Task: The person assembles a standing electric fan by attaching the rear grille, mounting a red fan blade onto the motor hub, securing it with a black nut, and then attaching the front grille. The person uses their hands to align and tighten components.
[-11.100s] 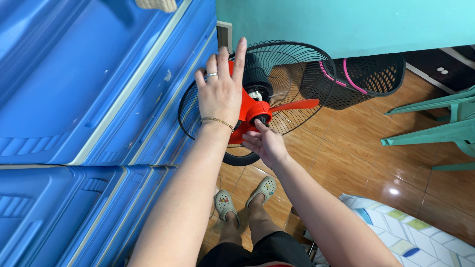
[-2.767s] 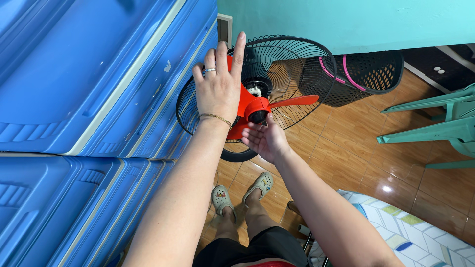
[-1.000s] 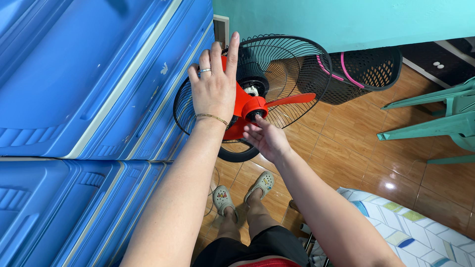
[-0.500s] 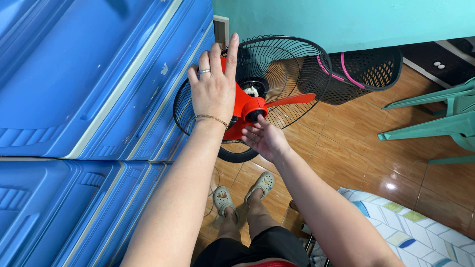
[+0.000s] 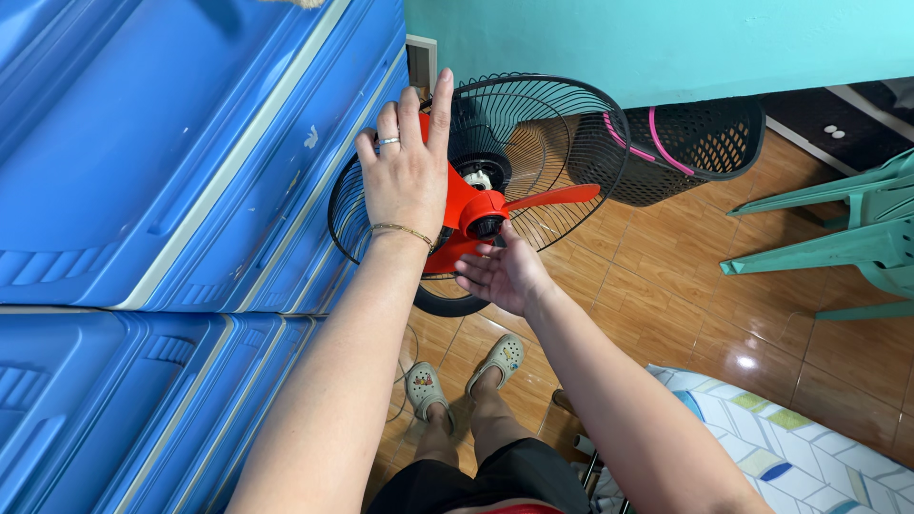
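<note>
Red fan blade (image 5: pixel 471 205) lies under left hand (image 5: pixel 405 176), above right hand (image 5: pixel 500 276).

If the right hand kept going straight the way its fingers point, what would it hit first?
Most likely the red hub of the fan blades: the right hand is open, fingers aimed up at it from just below. Depth is hard to judge.

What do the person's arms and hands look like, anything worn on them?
Both arms are bare, no sleeves or gloves. The left hand wears a silver ring on one finger and a thin gold bracelet at the wrist. The right hand wears nothing visible.
</note>
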